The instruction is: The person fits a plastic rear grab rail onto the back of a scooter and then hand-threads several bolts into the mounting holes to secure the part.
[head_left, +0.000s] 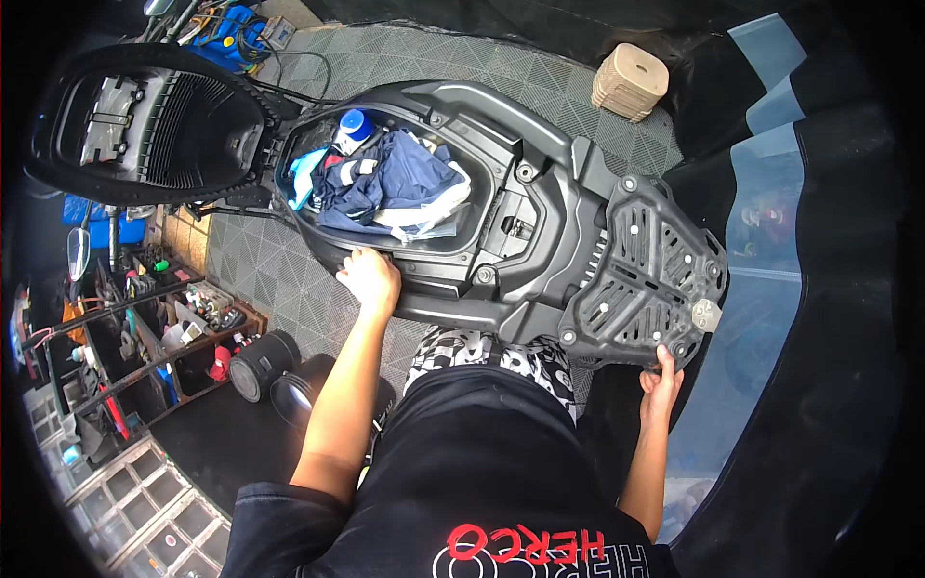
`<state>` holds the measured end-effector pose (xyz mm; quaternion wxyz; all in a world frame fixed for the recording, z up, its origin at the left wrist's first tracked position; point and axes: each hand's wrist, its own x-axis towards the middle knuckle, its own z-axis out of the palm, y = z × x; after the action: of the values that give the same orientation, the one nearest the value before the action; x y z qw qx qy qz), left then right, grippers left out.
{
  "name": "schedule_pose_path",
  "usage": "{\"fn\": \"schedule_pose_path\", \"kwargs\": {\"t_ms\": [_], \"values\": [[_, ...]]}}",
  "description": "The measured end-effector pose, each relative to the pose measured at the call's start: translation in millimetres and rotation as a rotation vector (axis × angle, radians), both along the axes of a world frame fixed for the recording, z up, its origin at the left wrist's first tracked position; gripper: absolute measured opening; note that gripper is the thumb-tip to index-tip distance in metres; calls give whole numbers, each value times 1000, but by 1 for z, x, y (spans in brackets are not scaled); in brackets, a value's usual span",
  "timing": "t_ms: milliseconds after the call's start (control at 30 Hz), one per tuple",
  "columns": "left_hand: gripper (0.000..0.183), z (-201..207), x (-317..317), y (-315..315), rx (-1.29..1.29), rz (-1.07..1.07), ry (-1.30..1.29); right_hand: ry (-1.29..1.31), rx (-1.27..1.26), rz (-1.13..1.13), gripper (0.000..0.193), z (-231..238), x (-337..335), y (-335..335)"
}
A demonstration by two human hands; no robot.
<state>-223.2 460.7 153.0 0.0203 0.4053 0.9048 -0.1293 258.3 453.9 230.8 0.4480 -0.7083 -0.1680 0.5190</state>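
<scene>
A black scooter stands across in front of me with its seat (207,130) tipped up to the left. Its open under-seat compartment (461,258) holds dark blue and white clothing (395,178), a light blue cloth (305,176) and a bottle with a blue cap (356,123). My left hand (370,279) is closed over the near side panel's edge, beside the compartment. At the right, the fingers of my right hand (660,387) curl on the near rear corner of the black rear rack (631,265). A small pale tag (707,315) sits on that rack's end.
Stacked tan stools (631,82) stand beyond the scooter. At left are a divided tool tray (183,337), black cylindrical containers (264,365) and a pale gridded organizer (145,501). A blue machine with cables (231,39) lies far left. Black sheeting (848,385) hangs at right.
</scene>
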Motion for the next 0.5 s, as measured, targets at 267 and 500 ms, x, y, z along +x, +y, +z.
{"fn": "schedule_pose_path", "kwargs": {"t_ms": [267,500], "values": [[32,15,-1,-1,46,0,-93,56,-33,11,32,-7,10,-6],[14,23,-18,-18,448,-64,-92,5,-46,4,36,-16,15,-15]]}}
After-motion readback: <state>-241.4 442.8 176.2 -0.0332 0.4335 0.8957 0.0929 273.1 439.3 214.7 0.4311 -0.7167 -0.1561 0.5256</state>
